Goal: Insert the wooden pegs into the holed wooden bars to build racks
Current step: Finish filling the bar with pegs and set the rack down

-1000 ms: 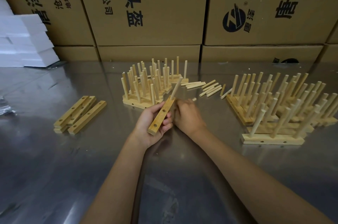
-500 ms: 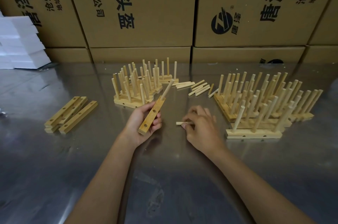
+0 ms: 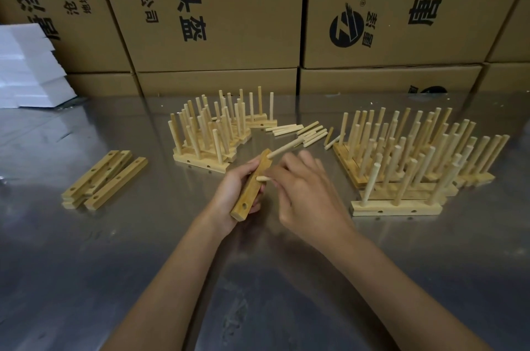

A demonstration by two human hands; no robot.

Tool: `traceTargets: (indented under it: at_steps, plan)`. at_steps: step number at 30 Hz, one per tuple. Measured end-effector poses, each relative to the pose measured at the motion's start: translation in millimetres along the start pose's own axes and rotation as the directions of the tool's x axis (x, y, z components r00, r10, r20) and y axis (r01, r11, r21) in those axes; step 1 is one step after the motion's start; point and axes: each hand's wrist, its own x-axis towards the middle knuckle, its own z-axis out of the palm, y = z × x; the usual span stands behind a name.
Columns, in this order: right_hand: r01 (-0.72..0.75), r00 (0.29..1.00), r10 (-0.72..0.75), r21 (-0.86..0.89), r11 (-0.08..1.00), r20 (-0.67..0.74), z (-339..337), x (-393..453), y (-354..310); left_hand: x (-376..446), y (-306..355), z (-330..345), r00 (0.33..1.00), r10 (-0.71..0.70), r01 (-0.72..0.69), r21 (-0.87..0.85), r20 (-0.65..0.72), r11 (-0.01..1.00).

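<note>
My left hand (image 3: 233, 193) grips a holed wooden bar (image 3: 251, 188), tilted, above the steel table. One peg (image 3: 285, 147) stands in the bar's far hole. My right hand (image 3: 305, 193) pinches a second peg (image 3: 263, 178), whose tip sits at the bar's middle hole. Loose pegs (image 3: 298, 130) lie on the table behind my hands. A few bare bars (image 3: 103, 180) lie at the left.
Finished racks stand in a group at centre back (image 3: 209, 135) and in a larger group at the right (image 3: 410, 161). Cardboard boxes (image 3: 218, 15) wall off the back of the steel table (image 3: 143, 250). White foam blocks (image 3: 27, 69) are stacked at far left.
My right hand picked a peg off the table and carried it left to the bar's middle hole. My left hand kept hold of the bar with its one peg.
</note>
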Motion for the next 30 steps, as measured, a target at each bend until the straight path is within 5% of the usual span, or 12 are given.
traceTargets:
  at_steps: [6, 23, 27, 30]
  plan:
    - [0.082, 0.990, -0.078, -0.029, 0.996, 0.117, -12.3, 6.0, 4.4, -0.3, -8.8, 6.7, 0.996, 0.072, -0.069, 0.061, -0.049, 0.996]
    - [0.041, 0.988, -0.042, 0.006, 0.999, 0.151, -6.3, 21.0, 8.9, 6.0, -15.0, 8.4, 0.984, 0.148, -0.138, 0.105, -0.101, 0.985]
    - [0.049, 0.990, -0.070, -0.178, 0.983, -0.119, -2.3, 17.1, 3.2, 9.2, -13.5, 10.1, 0.959, 0.228, -0.208, 0.126, -0.169, 0.970]
    - [-0.053, 0.893, 0.002, -0.099, 0.994, -0.451, 5.2, 14.6, 2.4, 14.2, -11.5, 11.3, 0.934, 0.215, -0.208, 0.056, -0.284, 0.977]
